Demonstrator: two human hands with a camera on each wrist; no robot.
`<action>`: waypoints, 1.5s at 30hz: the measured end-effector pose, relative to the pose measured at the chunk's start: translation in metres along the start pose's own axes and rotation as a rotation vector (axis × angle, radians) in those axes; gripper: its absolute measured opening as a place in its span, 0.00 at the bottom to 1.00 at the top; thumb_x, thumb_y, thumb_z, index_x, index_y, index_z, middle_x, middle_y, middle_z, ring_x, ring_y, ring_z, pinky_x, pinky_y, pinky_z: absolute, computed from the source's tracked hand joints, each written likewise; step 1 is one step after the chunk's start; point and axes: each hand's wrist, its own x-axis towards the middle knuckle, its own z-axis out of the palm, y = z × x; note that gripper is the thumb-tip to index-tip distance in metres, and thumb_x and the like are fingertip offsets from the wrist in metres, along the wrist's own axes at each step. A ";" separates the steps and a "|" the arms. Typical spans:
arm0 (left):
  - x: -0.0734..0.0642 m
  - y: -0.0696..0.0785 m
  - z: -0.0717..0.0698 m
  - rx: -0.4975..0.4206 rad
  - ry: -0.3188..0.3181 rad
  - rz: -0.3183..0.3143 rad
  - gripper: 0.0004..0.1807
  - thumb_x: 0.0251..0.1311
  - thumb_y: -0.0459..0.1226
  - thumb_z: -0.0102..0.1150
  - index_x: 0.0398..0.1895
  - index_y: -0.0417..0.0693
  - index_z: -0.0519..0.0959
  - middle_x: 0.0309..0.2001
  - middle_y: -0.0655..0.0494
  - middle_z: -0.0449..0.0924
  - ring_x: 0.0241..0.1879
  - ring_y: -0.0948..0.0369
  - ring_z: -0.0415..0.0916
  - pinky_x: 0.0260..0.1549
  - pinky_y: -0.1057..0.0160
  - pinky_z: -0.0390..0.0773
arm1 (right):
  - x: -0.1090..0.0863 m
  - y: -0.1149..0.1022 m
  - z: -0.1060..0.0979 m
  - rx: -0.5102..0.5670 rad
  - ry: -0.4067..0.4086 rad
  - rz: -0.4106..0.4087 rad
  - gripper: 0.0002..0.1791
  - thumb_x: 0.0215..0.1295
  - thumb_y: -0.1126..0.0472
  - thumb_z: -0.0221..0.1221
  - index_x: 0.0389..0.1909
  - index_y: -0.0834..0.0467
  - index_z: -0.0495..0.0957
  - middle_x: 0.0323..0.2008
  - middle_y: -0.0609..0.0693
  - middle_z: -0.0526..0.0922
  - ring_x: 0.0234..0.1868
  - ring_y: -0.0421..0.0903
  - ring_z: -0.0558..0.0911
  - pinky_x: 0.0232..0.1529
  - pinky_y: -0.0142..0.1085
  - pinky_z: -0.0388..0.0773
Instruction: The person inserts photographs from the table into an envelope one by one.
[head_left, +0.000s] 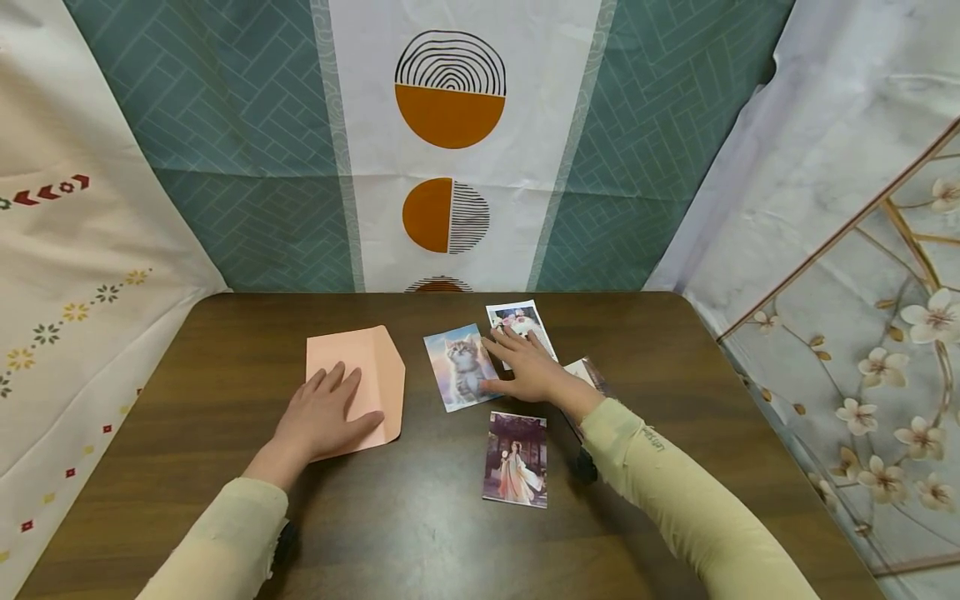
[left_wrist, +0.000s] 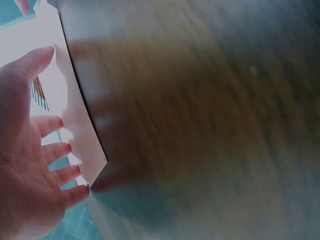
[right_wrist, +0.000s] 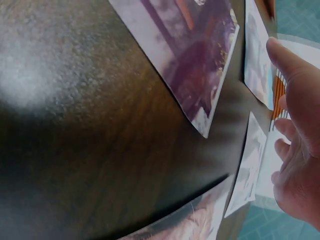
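A pink envelope with its pointed flap turned to the right lies at the left of the table. My left hand rests over it, fingers straight and spread; the left wrist view shows the fingertips right at the envelope. Between the kitten card and a white-bordered card with flowers, my right hand reaches with extended fingers, overlapping both. Nearer me lies a card of a robed figure. Another card is mostly hidden under the right wrist.
The brown wooden table has rounded far corners. Behind it hangs a teal and white curtain with orange half circles. Patterned cloths drape along the left and right sides.
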 end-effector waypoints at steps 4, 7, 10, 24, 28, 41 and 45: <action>0.000 -0.002 -0.001 0.005 -0.005 0.021 0.49 0.71 0.61 0.58 0.81 0.36 0.63 0.81 0.28 0.55 0.78 0.26 0.51 0.73 0.27 0.53 | 0.002 -0.002 0.004 -0.004 0.007 -0.041 0.47 0.74 0.38 0.63 0.84 0.56 0.59 0.84 0.61 0.56 0.85 0.64 0.52 0.79 0.68 0.44; 0.001 -0.004 -0.001 0.012 -0.006 0.037 0.48 0.70 0.61 0.59 0.81 0.36 0.63 0.81 0.29 0.56 0.78 0.26 0.52 0.74 0.27 0.54 | 0.003 -0.003 0.007 -0.003 0.011 -0.067 0.46 0.74 0.39 0.64 0.84 0.56 0.61 0.83 0.61 0.58 0.84 0.64 0.52 0.80 0.65 0.44; 0.001 -0.006 -0.002 0.021 -0.005 0.058 0.48 0.70 0.61 0.59 0.81 0.36 0.64 0.80 0.29 0.57 0.77 0.27 0.53 0.73 0.27 0.55 | 0.004 -0.003 0.011 -0.011 0.005 -0.083 0.45 0.74 0.40 0.64 0.83 0.57 0.62 0.83 0.60 0.58 0.85 0.63 0.51 0.81 0.64 0.45; 0.004 -0.019 -0.009 0.053 -0.022 0.140 0.49 0.67 0.64 0.62 0.80 0.40 0.68 0.80 0.32 0.60 0.77 0.29 0.57 0.72 0.29 0.60 | -0.001 -0.016 0.017 -0.082 -0.001 -0.076 0.45 0.74 0.35 0.61 0.82 0.55 0.64 0.82 0.57 0.62 0.85 0.59 0.52 0.81 0.63 0.43; 0.007 -0.021 -0.010 0.056 -0.035 0.156 0.49 0.66 0.64 0.62 0.80 0.40 0.68 0.79 0.32 0.61 0.77 0.30 0.57 0.71 0.29 0.61 | -0.003 -0.020 0.018 -0.093 0.013 -0.072 0.44 0.73 0.34 0.62 0.81 0.55 0.67 0.81 0.57 0.64 0.85 0.59 0.54 0.81 0.64 0.44; 0.002 -0.023 -0.008 0.034 0.032 0.111 0.52 0.63 0.62 0.66 0.79 0.36 0.66 0.79 0.28 0.60 0.76 0.28 0.59 0.69 0.28 0.63 | -0.001 -0.020 0.017 -0.030 0.109 -0.095 0.43 0.70 0.37 0.66 0.78 0.56 0.71 0.77 0.60 0.70 0.82 0.61 0.61 0.79 0.67 0.49; -0.001 -0.018 -0.005 0.037 0.071 0.027 0.54 0.64 0.62 0.65 0.79 0.31 0.63 0.77 0.24 0.59 0.74 0.25 0.59 0.67 0.26 0.65 | -0.001 -0.018 0.016 -0.023 0.133 -0.095 0.41 0.70 0.38 0.67 0.76 0.56 0.74 0.76 0.61 0.71 0.82 0.62 0.61 0.78 0.67 0.51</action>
